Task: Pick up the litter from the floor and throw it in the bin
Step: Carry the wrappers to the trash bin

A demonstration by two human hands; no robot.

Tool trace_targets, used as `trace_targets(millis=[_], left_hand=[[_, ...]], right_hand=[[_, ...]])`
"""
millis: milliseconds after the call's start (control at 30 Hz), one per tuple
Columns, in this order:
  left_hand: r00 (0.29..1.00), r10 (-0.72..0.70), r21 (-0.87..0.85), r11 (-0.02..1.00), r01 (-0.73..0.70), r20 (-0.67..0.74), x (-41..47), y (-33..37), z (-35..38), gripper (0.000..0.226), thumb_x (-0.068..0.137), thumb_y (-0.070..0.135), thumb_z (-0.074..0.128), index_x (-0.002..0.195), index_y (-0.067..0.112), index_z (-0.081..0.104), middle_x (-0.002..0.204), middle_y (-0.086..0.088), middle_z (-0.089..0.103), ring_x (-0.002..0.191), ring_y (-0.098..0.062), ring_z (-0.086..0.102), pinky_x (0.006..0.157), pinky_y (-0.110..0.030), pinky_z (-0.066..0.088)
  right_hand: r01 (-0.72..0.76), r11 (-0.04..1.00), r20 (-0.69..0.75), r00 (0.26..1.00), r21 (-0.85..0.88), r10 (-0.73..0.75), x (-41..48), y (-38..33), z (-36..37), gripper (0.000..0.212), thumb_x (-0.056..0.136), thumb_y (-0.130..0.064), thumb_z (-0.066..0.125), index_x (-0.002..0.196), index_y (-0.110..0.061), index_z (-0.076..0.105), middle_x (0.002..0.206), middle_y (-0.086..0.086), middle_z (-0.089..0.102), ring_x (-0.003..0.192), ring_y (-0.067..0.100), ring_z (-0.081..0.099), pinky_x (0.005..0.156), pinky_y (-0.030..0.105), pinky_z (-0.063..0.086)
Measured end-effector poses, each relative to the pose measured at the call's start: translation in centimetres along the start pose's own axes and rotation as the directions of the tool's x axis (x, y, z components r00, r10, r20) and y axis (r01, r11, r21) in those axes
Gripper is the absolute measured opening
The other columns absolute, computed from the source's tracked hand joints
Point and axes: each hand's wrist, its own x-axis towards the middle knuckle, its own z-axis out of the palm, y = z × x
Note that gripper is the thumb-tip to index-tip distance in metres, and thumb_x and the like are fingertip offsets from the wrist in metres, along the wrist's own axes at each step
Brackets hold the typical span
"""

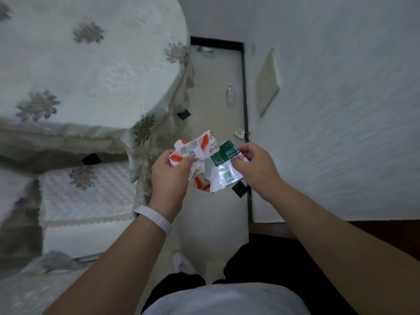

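I hold litter in both hands above the beige floor. My left hand grips a crumpled white and orange wrapper. My right hand pinches a green and white wrapper that overlaps the orange one. On the floor ahead lie a clear plastic bottle, a small crumpled white scrap by the wall, and something clear and small at the far end. No bin is in view.
A round table under a white flowered cloth fills the left, with a quilted chair seat beside it. A white wall with a black skirting strip bounds the narrow floor on the right. Black tape squares mark the floor.
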Motion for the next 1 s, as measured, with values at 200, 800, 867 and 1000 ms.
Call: trace_targets(millis=[200, 800, 867, 1000], left_hand=[[0.988, 0.095, -0.069, 0.992, -0.103, -0.119, -0.8, 5.7, -3.6, 0.016, 0.084, 0.004, 0.071, 0.099, 0.010, 0.072, 0.092, -0.002, 0.077, 0.086, -0.023, 0.074, 0.079, -0.047, 0.061], [0.604, -0.028, -0.221, 0.943, -0.248, -0.796, -7.7, 8.7, -9.4, 0.013, 0.087, 0.002, 0.066, 0.093, 0.013, 0.071, 0.089, -0.009, 0.077, 0.079, -0.027, 0.074, 0.064, -0.037, 0.058], [0.543, -0.069, -0.247, 0.933, -0.261, -0.837, -9.8, 8.1, -10.2, 0.012, 0.088, 0.003, 0.066, 0.095, 0.012, 0.071, 0.091, -0.011, 0.076, 0.079, -0.027, 0.074, 0.064, -0.037, 0.058], [0.449, -0.088, -0.266, 0.898, -0.351, -0.889, -15.1, 7.6, -12.6, 0.014, 0.089, 0.003, 0.065, 0.100, 0.008, 0.072, 0.095, -0.015, 0.076, 0.086, -0.033, 0.073, 0.073, -0.045, 0.059]], right_hand=[[0.066, 0.986, 0.106, 0.991, 0.152, -0.082, -0.1, -5.2, 2.0, 0.016, 0.089, -0.009, 0.066, 0.093, -0.025, 0.066, 0.086, -0.008, 0.072, 0.069, -0.001, 0.063, 0.060, 0.017, 0.049], [0.157, 0.964, 0.724, 0.637, 0.216, -0.265, 6.1, -15.2, 11.2, 0.018, 0.089, 0.000, 0.062, 0.088, -0.018, 0.067, 0.083, 0.001, 0.074, 0.078, 0.019, 0.071, 0.070, 0.037, 0.057], [0.175, 0.961, 0.778, 0.564, 0.214, -0.276, 4.2, -15.6, 12.4, 0.018, 0.089, -0.003, 0.062, 0.090, -0.020, 0.068, 0.089, 0.003, 0.075, 0.084, 0.024, 0.072, 0.072, 0.040, 0.059], [0.212, 0.952, 0.855, 0.427, 0.220, -0.293, -1.3, -16.4, 14.2, 0.014, 0.089, -0.007, 0.062, 0.090, -0.020, 0.068, 0.094, 0.008, 0.074, 0.090, 0.033, 0.071, 0.076, 0.050, 0.060]])
